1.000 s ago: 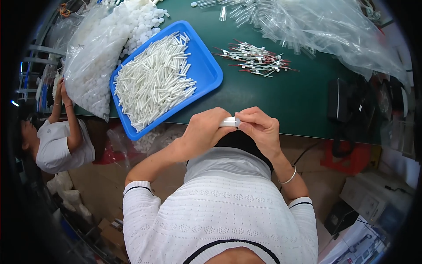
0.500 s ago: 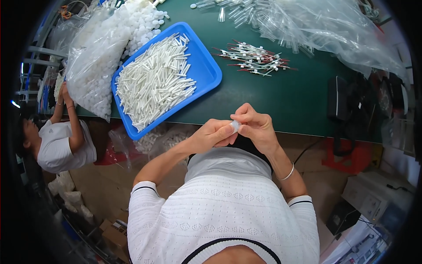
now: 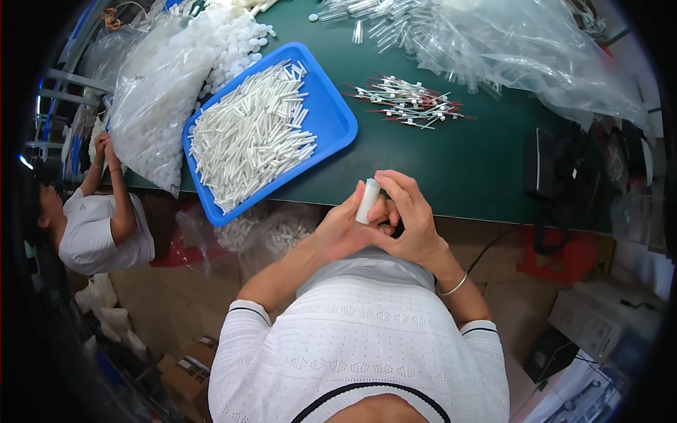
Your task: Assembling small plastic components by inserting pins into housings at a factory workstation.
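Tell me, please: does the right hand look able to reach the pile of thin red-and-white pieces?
Probably yes: only green tabletop shows between the right hand and the red-and-white pile. However, that hand seems occupied at the upper end of the white tube.

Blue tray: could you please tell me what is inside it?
The blue tray holds a heap of short white sticks. Part of its bottom shows on the right; the heap covers the rest, so I cannot tell what lies underneath.
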The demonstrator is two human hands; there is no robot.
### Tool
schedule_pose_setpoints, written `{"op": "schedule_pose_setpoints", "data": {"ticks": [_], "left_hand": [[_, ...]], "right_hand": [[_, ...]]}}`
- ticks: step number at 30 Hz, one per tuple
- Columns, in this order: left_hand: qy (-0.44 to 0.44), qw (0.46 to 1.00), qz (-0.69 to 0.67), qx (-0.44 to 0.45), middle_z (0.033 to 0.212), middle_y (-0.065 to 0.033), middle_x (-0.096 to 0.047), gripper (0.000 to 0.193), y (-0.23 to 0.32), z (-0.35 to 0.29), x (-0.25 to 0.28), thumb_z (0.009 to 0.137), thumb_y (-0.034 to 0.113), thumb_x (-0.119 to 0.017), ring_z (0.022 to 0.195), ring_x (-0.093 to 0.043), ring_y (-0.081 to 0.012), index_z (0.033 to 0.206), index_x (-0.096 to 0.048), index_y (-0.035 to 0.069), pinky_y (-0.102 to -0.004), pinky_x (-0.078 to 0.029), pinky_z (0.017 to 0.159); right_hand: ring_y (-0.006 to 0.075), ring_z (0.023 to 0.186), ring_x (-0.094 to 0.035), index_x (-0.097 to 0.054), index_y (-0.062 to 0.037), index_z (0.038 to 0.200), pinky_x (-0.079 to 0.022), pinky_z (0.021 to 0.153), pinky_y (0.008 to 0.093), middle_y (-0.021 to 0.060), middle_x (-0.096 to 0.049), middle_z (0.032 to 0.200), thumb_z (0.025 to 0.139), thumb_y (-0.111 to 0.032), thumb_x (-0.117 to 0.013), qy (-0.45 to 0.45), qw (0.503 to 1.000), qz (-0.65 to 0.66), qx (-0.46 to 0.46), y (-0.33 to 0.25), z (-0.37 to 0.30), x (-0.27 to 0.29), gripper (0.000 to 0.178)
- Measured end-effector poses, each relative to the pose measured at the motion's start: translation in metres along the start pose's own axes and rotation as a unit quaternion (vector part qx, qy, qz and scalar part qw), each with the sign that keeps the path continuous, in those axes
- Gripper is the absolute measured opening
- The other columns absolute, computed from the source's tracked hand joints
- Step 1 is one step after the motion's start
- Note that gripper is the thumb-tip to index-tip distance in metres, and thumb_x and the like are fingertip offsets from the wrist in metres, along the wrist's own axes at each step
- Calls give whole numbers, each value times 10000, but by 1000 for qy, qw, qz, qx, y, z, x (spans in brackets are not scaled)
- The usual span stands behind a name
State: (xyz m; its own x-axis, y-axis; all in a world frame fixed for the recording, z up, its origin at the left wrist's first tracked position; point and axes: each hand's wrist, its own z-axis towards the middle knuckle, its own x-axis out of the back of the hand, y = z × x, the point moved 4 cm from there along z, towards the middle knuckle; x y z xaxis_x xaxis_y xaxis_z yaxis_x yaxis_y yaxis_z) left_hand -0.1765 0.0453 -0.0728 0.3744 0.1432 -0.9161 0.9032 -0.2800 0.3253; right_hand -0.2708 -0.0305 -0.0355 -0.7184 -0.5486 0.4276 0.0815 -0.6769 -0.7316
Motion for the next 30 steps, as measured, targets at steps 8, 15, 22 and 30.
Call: {"op": "schedule_pose_setpoints", "data": {"ticks": [8,15,22,30], "left_hand": [[58,997,-54,-18,905,-43,-525,547,-11,-8,9,1008,532,-215,852,-527,-168,824,-478,89,-322,-458,826],[138,967,199,-84,866,-111,-601,423,23,-86,53,1017,392,-400,804,-581,-177,890,-582,31,-309,-470,737],[326,527,778,102,984,-227,-666,376,70,-185,72,825,218,-666,887,-670,-301,1091,-639,-47,-338,-504,810],[236,525,795,-191,684,-89,-654,124,260,-41,22,860,109,-621,616,-623,-130,859,-681,1,-271,-476,576]], "right_hand": [[300,878,-637,-520,40,1137,-561,662,336,173,-599,1069,569,-95,-769,35,994,-77,70,-2,1,-13,635],[336,1101,-487,-521,-20,1247,-419,946,415,167,-516,1161,630,-224,-829,-161,986,-33,24,7,43,4,719],[268,890,-522,-645,-50,876,-423,779,390,72,-567,873,766,-96,-715,-24,952,-304,-19,89,75,37,139],[301,861,-515,-585,-45,834,-413,767,406,98,-554,869,775,-70,-694,-56,958,-276,-52,96,72,31,126]]}}
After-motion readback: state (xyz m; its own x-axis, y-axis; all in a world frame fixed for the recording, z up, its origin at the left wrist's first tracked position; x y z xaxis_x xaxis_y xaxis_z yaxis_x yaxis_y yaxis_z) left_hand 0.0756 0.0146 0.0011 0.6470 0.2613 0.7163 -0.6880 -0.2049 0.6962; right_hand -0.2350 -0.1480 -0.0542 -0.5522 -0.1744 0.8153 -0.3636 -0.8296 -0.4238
